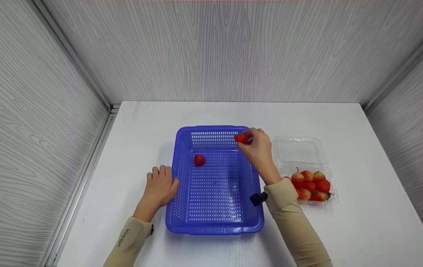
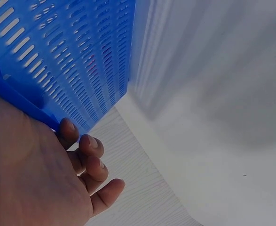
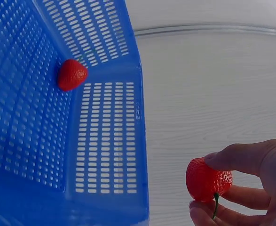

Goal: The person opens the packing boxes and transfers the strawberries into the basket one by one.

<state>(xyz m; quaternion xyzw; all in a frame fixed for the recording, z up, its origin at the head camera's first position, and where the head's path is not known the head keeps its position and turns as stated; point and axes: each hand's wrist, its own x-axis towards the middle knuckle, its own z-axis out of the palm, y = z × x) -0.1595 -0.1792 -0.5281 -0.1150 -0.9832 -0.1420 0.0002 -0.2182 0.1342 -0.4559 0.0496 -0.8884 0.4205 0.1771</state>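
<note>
My right hand [image 1: 258,150] pinches a red strawberry [image 1: 241,138] between thumb and fingers, near the far right corner of a blue perforated basket [image 1: 215,230]. In the right wrist view, the held strawberry [image 3: 204,181] shows its green stem. Another strawberry [image 1: 199,160] lies inside the basket by its left wall. At the left rim rests my left hand [image 1: 159,187], its thumb side against the basket. The left wrist view shows its fingers [image 2: 96,169] loosely bent beside the rim; the thumb is hidden there.
To the right, a clear plastic box [image 1: 335,198] holds several red and yellowish strawberries [image 1: 309,186], partly behind the right sleeve. Its clear lid [image 1: 302,150] lies folded back toward the far side. Grey wood-grain panels [image 1: 226,52] enclose the white table [image 1: 374,222] at back and sides.
</note>
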